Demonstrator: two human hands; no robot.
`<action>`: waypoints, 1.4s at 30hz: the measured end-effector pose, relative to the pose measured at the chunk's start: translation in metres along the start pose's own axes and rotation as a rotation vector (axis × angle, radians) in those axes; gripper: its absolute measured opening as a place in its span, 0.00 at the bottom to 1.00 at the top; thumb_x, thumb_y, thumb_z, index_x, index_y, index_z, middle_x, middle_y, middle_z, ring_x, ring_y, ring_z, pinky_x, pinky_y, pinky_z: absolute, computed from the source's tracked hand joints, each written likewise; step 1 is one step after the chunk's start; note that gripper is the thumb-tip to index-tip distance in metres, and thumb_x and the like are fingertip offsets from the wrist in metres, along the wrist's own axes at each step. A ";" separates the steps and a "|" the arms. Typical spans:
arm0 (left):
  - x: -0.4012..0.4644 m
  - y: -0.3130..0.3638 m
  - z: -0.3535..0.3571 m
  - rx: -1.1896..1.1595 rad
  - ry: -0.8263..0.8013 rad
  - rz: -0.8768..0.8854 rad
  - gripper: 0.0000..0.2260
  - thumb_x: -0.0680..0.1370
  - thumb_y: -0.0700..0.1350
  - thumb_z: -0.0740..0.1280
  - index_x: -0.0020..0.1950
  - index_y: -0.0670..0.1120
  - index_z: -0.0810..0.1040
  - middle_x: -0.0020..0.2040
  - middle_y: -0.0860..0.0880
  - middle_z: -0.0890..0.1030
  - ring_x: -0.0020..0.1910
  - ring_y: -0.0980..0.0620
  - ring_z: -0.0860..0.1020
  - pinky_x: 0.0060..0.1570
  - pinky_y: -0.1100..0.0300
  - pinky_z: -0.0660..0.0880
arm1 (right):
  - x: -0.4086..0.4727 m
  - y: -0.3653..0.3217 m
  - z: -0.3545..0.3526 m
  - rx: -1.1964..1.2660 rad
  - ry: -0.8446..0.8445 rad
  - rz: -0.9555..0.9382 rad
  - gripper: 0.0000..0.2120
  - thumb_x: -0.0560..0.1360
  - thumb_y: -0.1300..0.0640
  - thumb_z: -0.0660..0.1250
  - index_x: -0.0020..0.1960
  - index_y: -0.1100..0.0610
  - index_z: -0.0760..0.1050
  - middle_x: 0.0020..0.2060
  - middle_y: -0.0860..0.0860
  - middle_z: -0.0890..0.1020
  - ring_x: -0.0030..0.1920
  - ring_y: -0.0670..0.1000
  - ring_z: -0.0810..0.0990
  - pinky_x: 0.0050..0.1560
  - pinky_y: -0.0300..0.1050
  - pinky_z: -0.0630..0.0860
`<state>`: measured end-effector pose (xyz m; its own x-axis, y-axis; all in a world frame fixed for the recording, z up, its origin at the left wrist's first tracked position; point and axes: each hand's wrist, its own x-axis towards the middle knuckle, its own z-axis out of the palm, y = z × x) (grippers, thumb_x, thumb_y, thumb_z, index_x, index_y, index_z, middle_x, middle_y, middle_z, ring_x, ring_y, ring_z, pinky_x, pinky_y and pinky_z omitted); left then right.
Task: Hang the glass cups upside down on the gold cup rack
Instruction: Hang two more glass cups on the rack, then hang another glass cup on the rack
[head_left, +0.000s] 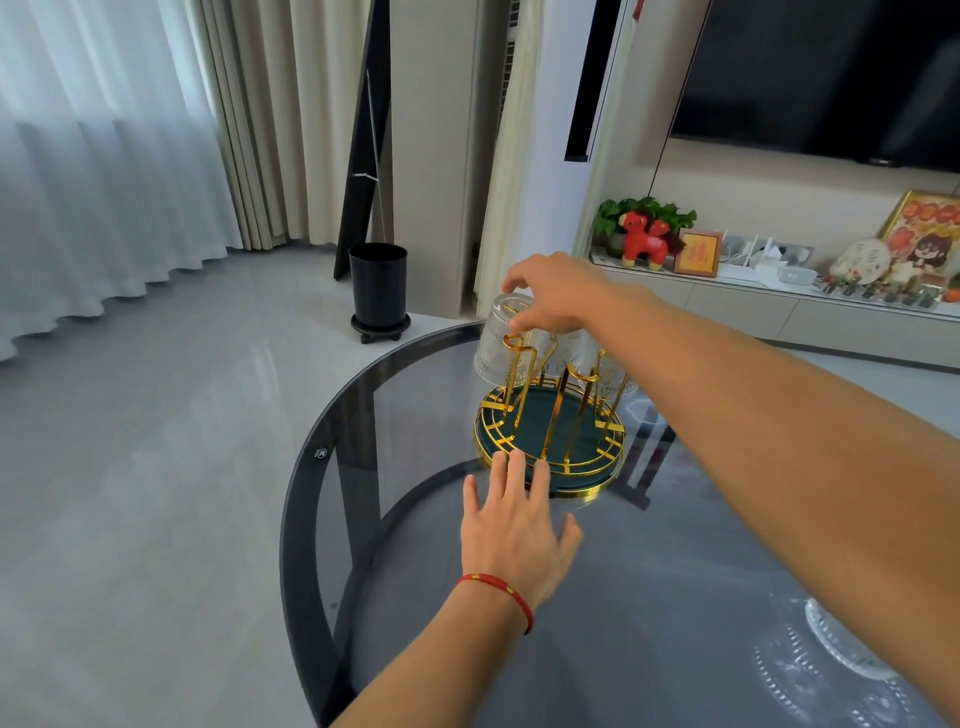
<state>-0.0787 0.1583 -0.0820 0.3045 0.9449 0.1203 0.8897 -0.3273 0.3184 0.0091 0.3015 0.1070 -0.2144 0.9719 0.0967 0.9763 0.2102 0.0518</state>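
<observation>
The gold cup rack (550, 441) with a dark green round base stands on the round smoked-glass table (395, 519). My right hand (556, 296) grips the bottom of an upside-down clear textured glass cup (501, 340) at the rack's far left prong. Other inverted glass cups (613, 371) hang on the far and right prongs, partly hidden by my right arm. My left hand (517, 525) rests flat with fingers spread, its fingertips touching the near rim of the rack's base. Another glass piece (841, 649) shows at the lower right under my right forearm.
A black bin on a wheeled stand (379, 291) sits on the floor beyond the table. A low cabinet (779, 306) with a red toy, a plant and frames runs along the right wall. Curtains hang at the left.
</observation>
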 end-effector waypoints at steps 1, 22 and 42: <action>-0.002 0.000 0.000 0.004 0.000 0.002 0.30 0.82 0.61 0.54 0.81 0.48 0.56 0.82 0.44 0.56 0.81 0.43 0.51 0.78 0.36 0.52 | -0.007 0.003 -0.001 0.042 0.063 -0.004 0.23 0.78 0.50 0.71 0.72 0.51 0.73 0.70 0.53 0.78 0.70 0.58 0.74 0.70 0.59 0.71; -0.060 0.086 -0.020 -0.507 0.091 0.330 0.32 0.73 0.45 0.71 0.76 0.53 0.67 0.76 0.55 0.66 0.76 0.57 0.59 0.75 0.60 0.57 | -0.366 0.129 0.089 0.403 0.547 0.438 0.19 0.72 0.46 0.63 0.59 0.51 0.80 0.57 0.48 0.83 0.61 0.55 0.77 0.71 0.59 0.69; -0.075 0.109 -0.009 -0.532 -0.055 0.215 0.32 0.77 0.47 0.72 0.78 0.58 0.62 0.75 0.56 0.68 0.76 0.55 0.62 0.71 0.60 0.58 | -0.358 0.130 0.100 0.230 0.429 0.378 0.39 0.64 0.44 0.79 0.72 0.53 0.71 0.61 0.53 0.77 0.64 0.58 0.75 0.73 0.56 0.66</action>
<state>-0.0075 0.0521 -0.0477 0.4896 0.8508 0.1907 0.5165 -0.4592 0.7228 0.2155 -0.0086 -0.0205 0.2017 0.8646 0.4602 0.9583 -0.0771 -0.2753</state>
